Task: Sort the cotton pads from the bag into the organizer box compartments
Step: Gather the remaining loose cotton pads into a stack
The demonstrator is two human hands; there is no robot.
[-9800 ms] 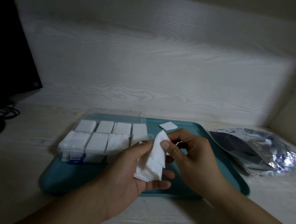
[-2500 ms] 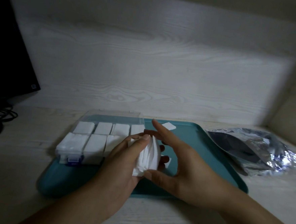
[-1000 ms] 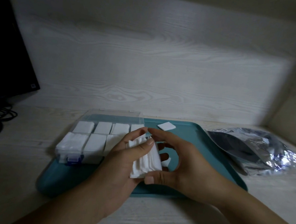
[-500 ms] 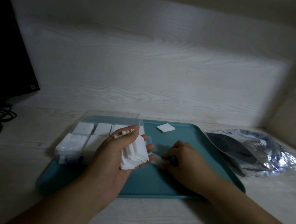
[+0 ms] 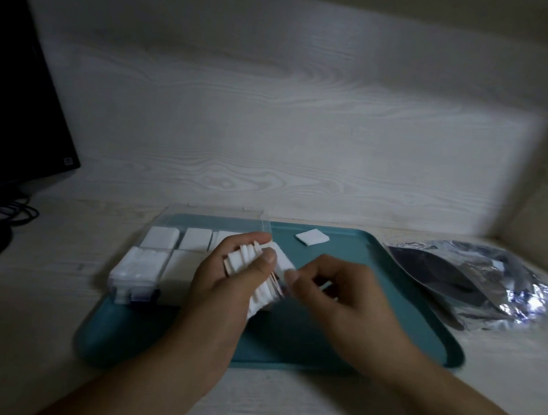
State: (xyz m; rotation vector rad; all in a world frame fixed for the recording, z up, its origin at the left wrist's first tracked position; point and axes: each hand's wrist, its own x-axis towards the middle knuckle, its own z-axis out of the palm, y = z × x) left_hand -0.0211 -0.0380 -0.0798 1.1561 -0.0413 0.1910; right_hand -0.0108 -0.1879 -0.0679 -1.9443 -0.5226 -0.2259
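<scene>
Far left, a dark monitor (image 5: 21, 92) and its cables (image 5: 9, 214) sit well clear of you. Next comes the organizer box (image 5: 152, 257) on the left end of the teal tray (image 5: 321, 350), its visible compartments already white with pads and its clear lid (image 5: 213, 217) open toward the far side. Your left hand (image 5: 224, 298) grips a fanned stack of cotton pads (image 5: 261, 271) just right of the box, thumb curled over the top. Your right hand (image 5: 341, 296) is right beside the stack, its fingers (image 5: 293, 276) bent in at the stack's edge; blur hides whether they pinch a pad, so I cannot tell. These pads look light, soft and floppy, apt to slide apart, so squeeze the stack across its flat faces and peel singles by a corner. One stray pad (image 5: 312, 237) lies at the tray's far edge. Room to work looks best on the bare tray right of your hands. Further right, the crinkled foil bag (image 5: 475, 283) rests on the surface just off the tray; mind the tray's raised rim when you reach across.
</scene>
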